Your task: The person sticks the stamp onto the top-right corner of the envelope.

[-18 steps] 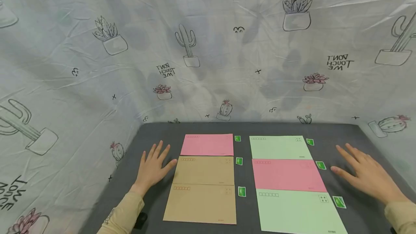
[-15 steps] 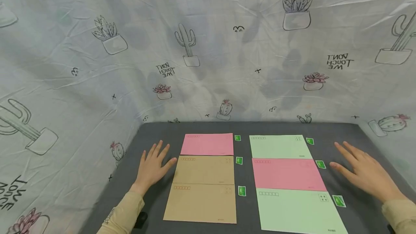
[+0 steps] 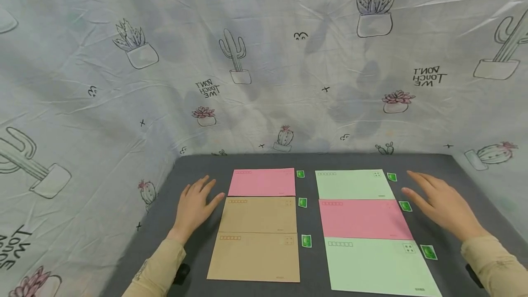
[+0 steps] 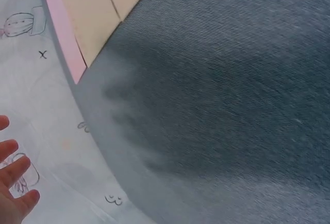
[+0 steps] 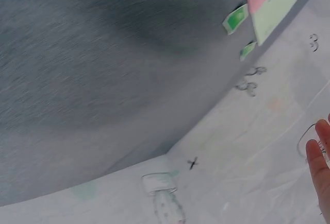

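Two columns of envelopes lie flat on a dark grey table. The left column has a pink envelope [image 3: 261, 182] at the back and two tan envelopes [image 3: 260, 214] in front of it. In the right column a pink envelope [image 3: 363, 219] lies between two light green envelopes [image 3: 350, 184]. Small green stamps [image 3: 306, 241] sit along the right side of each column. My left hand [image 3: 194, 207], fingers spread, is beside the left column and holds nothing. My right hand [image 3: 447, 205], also holding nothing, is close to the right column's back stamps [image 3: 392, 177].
The dark grey table [image 3: 198, 164] ends at a pale cloth [image 3: 264, 58] printed with cacti, which hangs behind it and at both sides. A small black object [image 3: 181, 273] shows by the left sleeve, another [image 3: 473, 275] by the right sleeve.
My right hand has moved left, nearer to the stamps of the right column. The left hand has barely moved, its fingers slightly closer together. The envelopes and stamps lie as before.
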The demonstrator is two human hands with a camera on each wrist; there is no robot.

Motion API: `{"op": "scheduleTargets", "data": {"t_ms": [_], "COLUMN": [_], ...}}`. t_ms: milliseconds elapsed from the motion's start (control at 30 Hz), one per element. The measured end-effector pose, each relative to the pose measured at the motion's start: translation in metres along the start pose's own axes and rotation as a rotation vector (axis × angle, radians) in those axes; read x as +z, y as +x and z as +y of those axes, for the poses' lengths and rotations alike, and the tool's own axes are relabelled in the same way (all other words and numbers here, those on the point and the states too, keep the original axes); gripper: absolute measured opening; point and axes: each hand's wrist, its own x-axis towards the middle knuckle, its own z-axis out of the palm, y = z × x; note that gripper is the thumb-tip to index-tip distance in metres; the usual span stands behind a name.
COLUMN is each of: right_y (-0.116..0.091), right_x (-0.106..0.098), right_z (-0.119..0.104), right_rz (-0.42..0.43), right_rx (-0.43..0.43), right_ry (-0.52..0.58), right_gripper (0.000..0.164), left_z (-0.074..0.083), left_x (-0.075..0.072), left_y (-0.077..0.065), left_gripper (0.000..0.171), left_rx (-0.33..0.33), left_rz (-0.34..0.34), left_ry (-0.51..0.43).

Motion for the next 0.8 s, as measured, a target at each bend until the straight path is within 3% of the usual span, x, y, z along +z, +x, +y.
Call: {"op": "scheduleTargets", "data": {"t_ms": [200, 433, 800], "right_y": [0.015, 0.032, 0.062], "right_x": [0.004, 0.011, 0.033], "right_z": [-0.022, -0.045, -0.076], "right_rz": [-0.014, -0.013, 0.003], "right_rx": [-0.015, -0.013, -0.048], "right_ry": [0.001, 0.081, 0.216], "right_gripper": [0.059, 0.057, 0.054], "left_z": [0.015, 0.026, 0.034], "left_x": [0.001, 0.009, 0.015], "left_y": [0.01, 0.02, 0.033], "left_gripper": [0.05, 0.046, 0.046], "left_rx": [0.037, 0.048, -0.022], "left_rz": [0.062, 0.1, 0.005], "left_ry": [-0.024, -0.056, -0.097]}}
